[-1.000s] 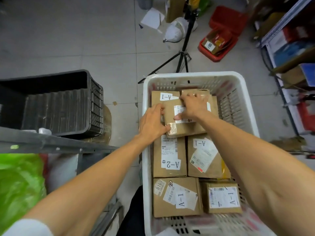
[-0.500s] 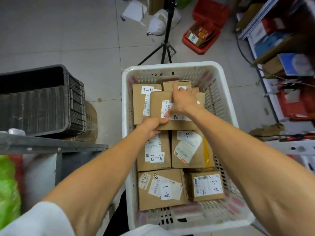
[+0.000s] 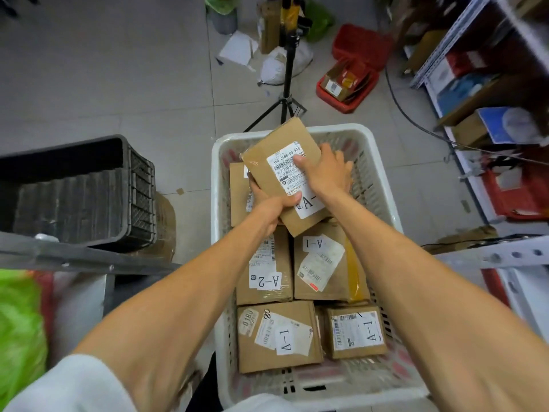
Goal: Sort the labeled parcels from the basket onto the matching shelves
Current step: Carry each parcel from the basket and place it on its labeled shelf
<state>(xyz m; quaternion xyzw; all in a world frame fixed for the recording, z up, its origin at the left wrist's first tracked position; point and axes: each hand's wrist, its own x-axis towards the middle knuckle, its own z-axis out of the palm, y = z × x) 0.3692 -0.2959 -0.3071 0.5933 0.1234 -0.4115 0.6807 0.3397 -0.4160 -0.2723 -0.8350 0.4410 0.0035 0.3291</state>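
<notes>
- Above the far end of the white basket (image 3: 217,203), one brown parcel (image 3: 273,144) is held clear of the others. It is tilted, with its label side facing up.
- Its big sticker begins with "A-", but the right wrist covers the digit, so I cannot tell which shelf it belongs to. I judge the parcel is turned this way so that the label can be read before carrying.
- The left hand (image 3: 269,209) grips the near left corner. The thumb lies on top of the face and the fingers are curled underneath, so it probably takes most of the weight.
- The right hand (image 3: 325,173) holds the right side. Its thumb presses on the shipping label and its fingers go over the edge. Both forearms reach forward, almost parallel.
- Below, the other parcels lie flat in rows in the basket: an A-2 parcel (image 3: 267,269) in the middle, and an A-1 parcel (image 3: 279,337) at the near left, among others.
- The shelves (image 3: 475,84) stand at the right, well apart from the basket, so the task likely needs a turn and a step.
- A black crate (image 3: 83,197) is at the left and a tripod (image 3: 286,93) stands just beyond the basket.
</notes>
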